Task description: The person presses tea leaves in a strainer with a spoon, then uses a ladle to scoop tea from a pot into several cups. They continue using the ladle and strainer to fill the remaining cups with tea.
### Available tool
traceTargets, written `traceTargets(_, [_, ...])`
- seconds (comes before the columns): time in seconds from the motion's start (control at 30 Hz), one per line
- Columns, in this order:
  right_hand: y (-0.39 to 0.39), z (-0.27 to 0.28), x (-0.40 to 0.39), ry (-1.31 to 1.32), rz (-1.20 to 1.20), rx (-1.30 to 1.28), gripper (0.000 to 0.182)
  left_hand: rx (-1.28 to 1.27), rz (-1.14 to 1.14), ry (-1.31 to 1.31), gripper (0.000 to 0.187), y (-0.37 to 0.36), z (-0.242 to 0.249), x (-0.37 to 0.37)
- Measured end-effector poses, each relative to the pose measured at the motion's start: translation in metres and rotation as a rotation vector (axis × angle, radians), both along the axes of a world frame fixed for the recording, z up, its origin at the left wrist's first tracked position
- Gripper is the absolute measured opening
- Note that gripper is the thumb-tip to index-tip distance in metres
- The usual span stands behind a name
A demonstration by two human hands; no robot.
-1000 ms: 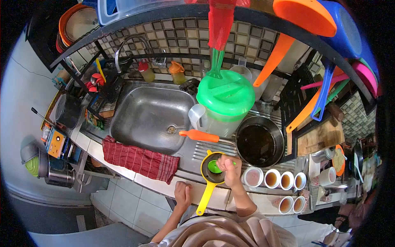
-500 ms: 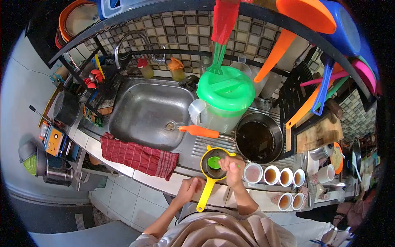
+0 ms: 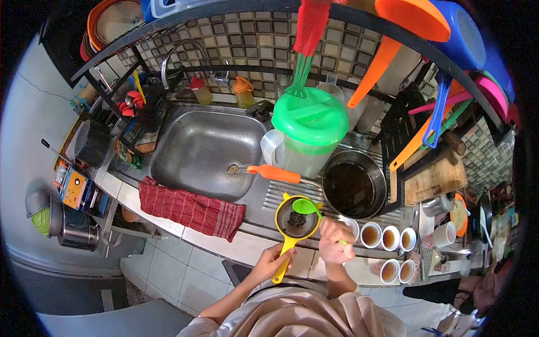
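Observation:
My left hand (image 3: 271,262) is closed around the handle of a yellow strainer (image 3: 288,244). Dark leafy bits (image 3: 296,219) lie in its mesh bowl. In my right hand (image 3: 337,240), closed in a fist, is a green ladle (image 3: 305,206); its small bowl hangs over the far right part of the strainer. A pan (image 3: 353,184) of dark brown liquid sits behind my right hand, its orange handle (image 3: 273,173) pointing left. A white cup (image 3: 351,227) beside that hand is partly hidden by it.
Several cups of brown liquid (image 3: 370,236) stand to the right along the counter. A jug with a green lid (image 3: 309,121) is behind the pan. Left of it is a steel sink (image 3: 205,154), with a red cloth (image 3: 188,208) over the front edge. Utensils hang overhead (image 3: 376,67).
My left hand has moved right and taken hold of the strainer's handle. The ladle has risen from inside the strainer toward its far right rim, and my right hand has shifted right.

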State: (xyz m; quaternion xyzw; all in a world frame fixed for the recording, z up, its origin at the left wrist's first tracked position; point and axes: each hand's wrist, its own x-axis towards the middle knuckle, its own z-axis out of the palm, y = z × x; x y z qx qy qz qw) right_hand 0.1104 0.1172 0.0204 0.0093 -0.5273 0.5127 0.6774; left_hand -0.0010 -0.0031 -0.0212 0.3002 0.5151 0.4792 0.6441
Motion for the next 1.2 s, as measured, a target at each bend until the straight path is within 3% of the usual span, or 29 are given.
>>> traceTargets(0.23, [-0.002, -0.004, -0.002, -0.116, -0.027, 0.221, 0.052, -0.039, 0.024, -0.127, 0.026, -0.002, 0.020, 0.004])
traceTargets(0.3, [-0.005, -0.006, 0.000, -0.233, -0.008, 0.309, 0.048, -0.027, 0.039, -0.274, 0.025, -0.003, 0.022, 0.006])
traceTargets(0.77, [-0.013, -0.008, 0.009, -0.763, 0.166, 0.643, 0.026, -0.003, 0.222, -0.300, 0.032, -0.004, 0.019, 0.032])
traceTargets(1.2, [-0.013, -0.016, 0.006, -0.718, 0.293, 0.565, 0.030, 0.029, 0.206, -0.263, 0.039, -0.007, 0.010, 0.029])
